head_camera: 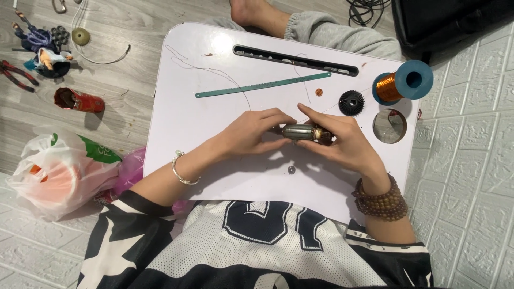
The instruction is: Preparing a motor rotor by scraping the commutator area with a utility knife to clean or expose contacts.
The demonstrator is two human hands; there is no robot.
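Note:
Both my hands hold a small metal motor armature (300, 131) above the middle of a white lap table (193, 112). My left hand (251, 134) grips its left end, fingers curled around it. My right hand (342, 142) holds the right end, where copper windings show. A thin copper wire (353, 99) runs from the armature toward a blue spool of copper wire (402, 81) at the table's right. A black gear-like fan (352, 103) lies beside the spool.
A green hacksaw blade (262, 84) lies across the table below a long slot (294, 60). A round cup hole (389, 126) sits at right; a small washer (291, 169) lies near me. On the floor at left: red pliers (19, 75), a red can (79, 100), a plastic bag (59, 171).

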